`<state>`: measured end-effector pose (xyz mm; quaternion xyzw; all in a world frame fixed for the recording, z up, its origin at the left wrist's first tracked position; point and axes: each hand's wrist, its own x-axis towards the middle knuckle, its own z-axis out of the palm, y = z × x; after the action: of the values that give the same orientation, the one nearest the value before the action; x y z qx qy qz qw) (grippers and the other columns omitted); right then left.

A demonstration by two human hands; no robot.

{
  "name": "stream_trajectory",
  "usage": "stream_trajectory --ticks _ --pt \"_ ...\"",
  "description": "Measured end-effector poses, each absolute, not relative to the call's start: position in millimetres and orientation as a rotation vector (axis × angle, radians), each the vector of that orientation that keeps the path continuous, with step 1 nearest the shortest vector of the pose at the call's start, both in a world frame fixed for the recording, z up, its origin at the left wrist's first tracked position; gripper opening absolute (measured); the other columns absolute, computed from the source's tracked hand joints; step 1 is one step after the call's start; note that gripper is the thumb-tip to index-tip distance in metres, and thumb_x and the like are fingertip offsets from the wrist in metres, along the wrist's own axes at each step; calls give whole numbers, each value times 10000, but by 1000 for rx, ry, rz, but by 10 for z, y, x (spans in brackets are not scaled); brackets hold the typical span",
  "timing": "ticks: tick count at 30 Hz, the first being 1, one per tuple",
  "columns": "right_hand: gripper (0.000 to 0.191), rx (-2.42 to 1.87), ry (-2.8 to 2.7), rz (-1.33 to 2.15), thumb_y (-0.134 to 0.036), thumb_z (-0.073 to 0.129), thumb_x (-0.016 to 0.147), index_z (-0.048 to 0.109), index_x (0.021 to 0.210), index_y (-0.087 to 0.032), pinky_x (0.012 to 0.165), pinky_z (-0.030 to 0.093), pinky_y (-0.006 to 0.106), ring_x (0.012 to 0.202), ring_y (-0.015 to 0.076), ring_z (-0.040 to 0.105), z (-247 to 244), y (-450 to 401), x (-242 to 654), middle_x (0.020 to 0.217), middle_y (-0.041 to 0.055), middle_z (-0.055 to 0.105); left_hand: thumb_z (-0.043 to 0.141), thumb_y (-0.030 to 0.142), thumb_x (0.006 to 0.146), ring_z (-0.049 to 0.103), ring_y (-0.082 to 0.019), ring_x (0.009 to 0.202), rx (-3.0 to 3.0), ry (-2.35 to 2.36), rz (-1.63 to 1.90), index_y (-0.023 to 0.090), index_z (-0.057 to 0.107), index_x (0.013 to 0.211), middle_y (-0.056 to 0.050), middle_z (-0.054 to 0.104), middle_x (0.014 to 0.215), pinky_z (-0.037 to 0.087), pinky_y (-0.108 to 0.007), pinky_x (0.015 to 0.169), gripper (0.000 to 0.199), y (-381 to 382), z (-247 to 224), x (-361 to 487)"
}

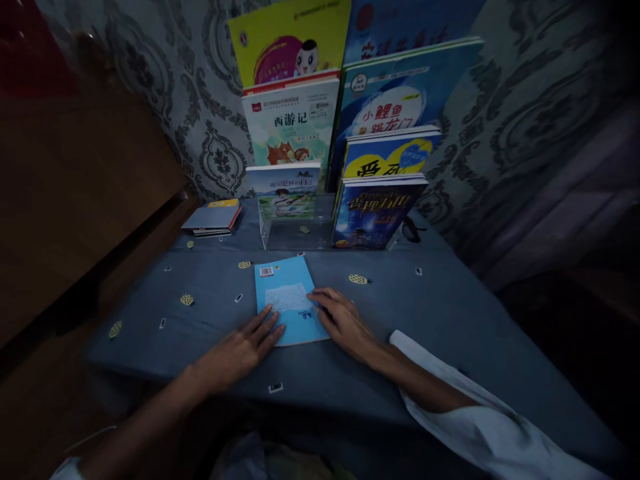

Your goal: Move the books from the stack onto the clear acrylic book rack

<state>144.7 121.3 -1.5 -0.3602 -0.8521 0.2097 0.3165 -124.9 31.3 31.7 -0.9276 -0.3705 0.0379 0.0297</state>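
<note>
A light blue book (290, 267) lies flat on the cloth-covered table with its barcode side up. My left hand (245, 350) rests on the book's lower left edge, its fingers stretched out and lying on the cover. On the right edge of the book, my right hand (343, 323) touches the cover with extended fingers. Neither hand grips it. Beyond the book stands a clear acrylic book rack (300, 235), holding picture books in stepped rows.
A small stack of books (213, 219) sits left of the rack. In the rack are a dark blue book (377, 212), a white book (290, 123) and several others. Dark glasses (411, 231) lie partly behind it. The table's grey-blue cloth (200, 333) carries pineapple prints. Patterned wallpaper (215, 87) rises behind.
</note>
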Motion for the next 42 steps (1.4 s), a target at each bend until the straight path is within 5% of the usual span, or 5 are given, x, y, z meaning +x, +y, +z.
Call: stream_trajectory --ticks 6,13,21,29,42 --pt "333 -962 -2219 587 -159 450 957 683 1189 -215 925 554 436 1047 249 652 46 1119 1612 1134 111 671 402 20 956 110 -229 1544 -2984 -1126 2 224 18 1606 -108 193 1660 362 -399 1197 781 536 259 -1253" --pt "317 -978 -2266 603 -129 458 952 692 1154 -194 853 551 413 946 243 661 113 1051 1561 991 97 694 460 107 938 105 -269 1549 -3136 -1246 81 280 67 1606 -54 164 1669 200 -581 1230 795 584 458 -1352" --pt "299 -973 -2293 608 -157 452 973 688 1152 -196 819 559 387 937 235 653 129 1178 1541 970 93 678 371 430 1039 229 -264 1527 -2920 -1790 -158 179 312 1557 -119 268 1638 268 -495 1226 578 1093 285 -1476" --pt "302 -938 -2349 391 -158 478 954 674 1183 -169 919 555 478 1067 282 600 -56 1460 1454 1164 140 639 353 405 1026 386 -285 1461 -2691 -1765 -321 144 462 1448 -158 445 1546 304 -518 1202 508 1567 110 -1302" --pt "334 -884 -2267 432 -187 456 979 646 1253 -209 963 537 527 1126 289 570 -129 1458 1477 1220 151 610 369 302 1017 410 -258 1449 -2809 -1490 -353 133 480 1430 -152 463 1533 349 -472 1188 459 1914 69 -741"
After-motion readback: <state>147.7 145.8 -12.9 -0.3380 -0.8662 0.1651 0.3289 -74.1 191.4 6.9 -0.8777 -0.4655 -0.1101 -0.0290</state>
